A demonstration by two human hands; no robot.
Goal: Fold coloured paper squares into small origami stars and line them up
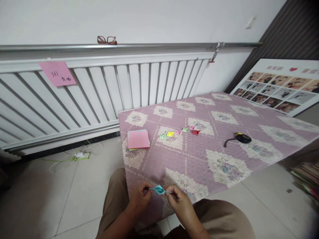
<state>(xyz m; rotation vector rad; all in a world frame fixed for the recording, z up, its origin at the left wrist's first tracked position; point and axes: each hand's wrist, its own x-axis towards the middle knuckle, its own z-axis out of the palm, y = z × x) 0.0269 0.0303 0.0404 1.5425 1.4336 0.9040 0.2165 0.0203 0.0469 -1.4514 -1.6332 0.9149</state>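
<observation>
A small blue folded paper piece [159, 189] is stretched between my two hands above the near edge of the table. My left hand [142, 197] pinches its left tip, and my right hand [179, 198] pinches its right tip. The blue middle part is diamond-shaped and partly opened out. Farther back lie several small folded paper pieces in green, yellow, pink and red, among them a yellow one [170, 134] and a red one [195, 132]. A stack of square paper [138, 139], pink on top, rests at the table's left side.
The table has a purple floral cloth [194, 162]. A black corded object [243, 138] lies on its right part. Behind stands a white radiator [139, 83] with a pink note [57, 73]; glasses [107, 40] sit on the pipe. A photo board [276, 86] leans at right.
</observation>
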